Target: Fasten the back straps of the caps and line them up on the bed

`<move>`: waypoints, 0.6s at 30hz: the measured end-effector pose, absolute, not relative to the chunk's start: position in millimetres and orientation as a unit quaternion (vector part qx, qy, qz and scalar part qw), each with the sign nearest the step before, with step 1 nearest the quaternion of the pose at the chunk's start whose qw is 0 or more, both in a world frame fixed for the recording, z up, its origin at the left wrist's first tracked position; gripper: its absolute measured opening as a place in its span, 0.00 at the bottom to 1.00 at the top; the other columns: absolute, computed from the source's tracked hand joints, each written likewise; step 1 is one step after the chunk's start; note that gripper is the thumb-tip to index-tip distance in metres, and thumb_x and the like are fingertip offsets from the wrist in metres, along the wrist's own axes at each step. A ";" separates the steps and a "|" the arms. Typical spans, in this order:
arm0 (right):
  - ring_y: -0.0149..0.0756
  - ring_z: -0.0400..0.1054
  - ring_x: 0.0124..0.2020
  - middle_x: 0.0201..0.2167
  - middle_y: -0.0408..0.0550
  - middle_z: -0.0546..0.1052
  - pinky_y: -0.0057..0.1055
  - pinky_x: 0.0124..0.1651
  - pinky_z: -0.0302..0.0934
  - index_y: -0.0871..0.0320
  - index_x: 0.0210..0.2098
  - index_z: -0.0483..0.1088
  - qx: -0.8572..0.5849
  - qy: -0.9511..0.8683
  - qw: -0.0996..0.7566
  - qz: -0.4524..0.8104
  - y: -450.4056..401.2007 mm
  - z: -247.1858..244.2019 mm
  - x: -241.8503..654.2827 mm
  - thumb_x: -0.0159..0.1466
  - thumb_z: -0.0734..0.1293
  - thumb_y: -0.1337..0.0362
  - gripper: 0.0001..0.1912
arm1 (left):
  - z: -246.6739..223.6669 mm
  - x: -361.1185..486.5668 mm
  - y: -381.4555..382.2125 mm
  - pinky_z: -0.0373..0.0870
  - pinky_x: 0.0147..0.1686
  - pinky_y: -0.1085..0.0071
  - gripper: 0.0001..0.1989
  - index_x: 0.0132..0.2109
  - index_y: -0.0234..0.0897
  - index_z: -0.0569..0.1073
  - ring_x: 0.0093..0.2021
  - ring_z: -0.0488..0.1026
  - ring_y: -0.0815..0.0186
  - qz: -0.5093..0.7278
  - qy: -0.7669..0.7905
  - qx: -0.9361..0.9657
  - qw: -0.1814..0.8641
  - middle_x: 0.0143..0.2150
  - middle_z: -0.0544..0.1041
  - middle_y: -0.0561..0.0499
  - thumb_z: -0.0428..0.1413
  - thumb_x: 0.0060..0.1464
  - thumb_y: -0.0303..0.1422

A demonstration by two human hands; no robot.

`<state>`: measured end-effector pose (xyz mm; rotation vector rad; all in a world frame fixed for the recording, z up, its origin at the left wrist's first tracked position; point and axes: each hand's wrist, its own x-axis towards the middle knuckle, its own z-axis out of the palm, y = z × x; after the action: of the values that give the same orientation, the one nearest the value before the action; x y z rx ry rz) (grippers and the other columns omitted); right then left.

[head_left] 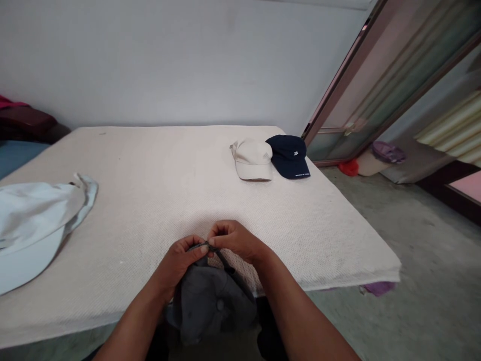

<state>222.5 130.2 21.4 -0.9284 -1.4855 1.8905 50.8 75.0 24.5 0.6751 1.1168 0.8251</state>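
Observation:
A dark grey cap (214,301) hangs at the near edge of the padded surface, its crown towards me. My left hand (184,258) pinches the cap's back strap between thumb and fingers. From the other side my right hand (235,239) pinches the same strap, fingertips close to the left thumb. The strap's fastening is small and partly hidden by my fingers.
On the cream-covered surface (161,180) a beige cap (253,158) and a navy cap (288,155) sit side by side at the far right. Pale caps (33,215) lie at the left. A wall (169,60) stands behind; a glazed door (345,110) is to the right.

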 end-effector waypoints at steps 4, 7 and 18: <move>0.30 0.65 0.26 0.22 0.43 0.72 0.29 0.32 0.57 0.61 0.26 0.68 -0.336 -0.545 0.295 0.709 128.7 23.1 222.3 0.53 0.67 0.66 0.04 | 24.2 52.1 74.2 0.62 0.24 0.77 0.08 0.32 0.36 0.71 0.23 0.68 0.73 0.388 0.495 0.299 0.717 0.26 0.75 0.54 0.62 0.48 0.34; 0.30 0.65 0.27 0.22 0.43 0.72 0.29 0.33 0.57 0.61 0.26 0.68 -0.330 -0.541 0.297 0.714 127.0 24.6 222.6 0.53 0.66 0.68 0.02 | 24.8 53.2 74.0 0.63 0.24 0.78 0.08 0.32 0.36 0.71 0.23 0.69 0.73 0.398 0.490 0.291 0.719 0.27 0.76 0.54 0.63 0.46 0.32; 0.29 0.64 0.26 0.23 0.43 0.71 0.27 0.29 0.55 0.60 0.25 0.67 -0.372 -0.594 0.268 0.661 128.1 22.8 225.9 0.51 0.65 0.69 0.01 | 26.2 56.1 73.9 0.62 0.23 0.77 0.08 0.30 0.37 0.71 0.22 0.68 0.72 0.377 0.509 0.312 0.708 0.25 0.74 0.55 0.63 0.44 0.33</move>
<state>225.9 128.1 22.8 -1.0025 -1.6016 1.7842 56.1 73.9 26.2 0.6936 1.1296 0.8360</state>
